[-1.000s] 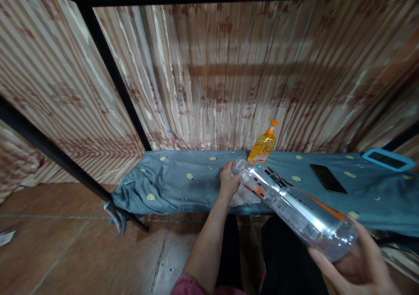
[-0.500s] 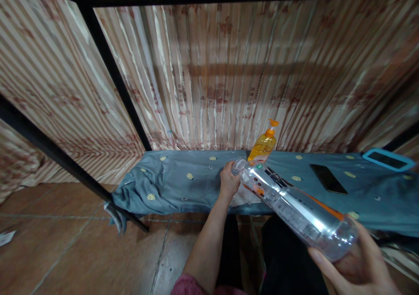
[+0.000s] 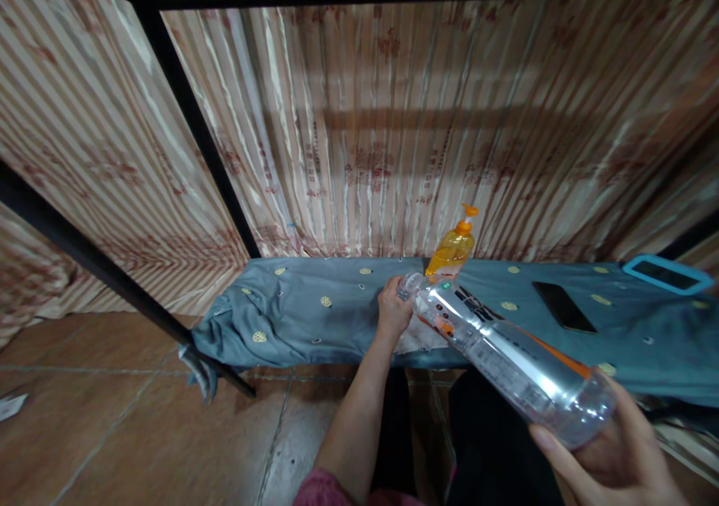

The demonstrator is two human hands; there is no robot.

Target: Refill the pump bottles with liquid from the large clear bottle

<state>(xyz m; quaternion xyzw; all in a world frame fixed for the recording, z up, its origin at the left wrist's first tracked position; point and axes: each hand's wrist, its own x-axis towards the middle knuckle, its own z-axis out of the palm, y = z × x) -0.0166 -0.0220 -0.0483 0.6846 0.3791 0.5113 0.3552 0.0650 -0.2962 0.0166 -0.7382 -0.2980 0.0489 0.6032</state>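
Note:
A clear plastic bottle (image 3: 505,360) with a silver, black and orange label lies slantwise across the view, its neck toward the upper left and its base toward the lower right. My right hand (image 3: 623,450) grips the base, thumb on the near side. At the mouth end, my left hand (image 3: 394,308) is closed around the neck, its fingers partly hidden. Just behind the neck stands a pump bottle (image 3: 451,251) of yellow-orange liquid with an orange pump top. A pale pinkish cloth or sheet (image 3: 424,340) shows beneath the bottle, mostly covered.
A bench with a grey-blue pineapple-print cloth (image 3: 303,319) spans the front. On its right lie a dark phone (image 3: 563,306) and a blue-framed object (image 3: 667,274). Black metal posts (image 3: 194,124) rise at the left before striped curtains (image 3: 382,117). Brown floor tiles (image 3: 129,416) lie below.

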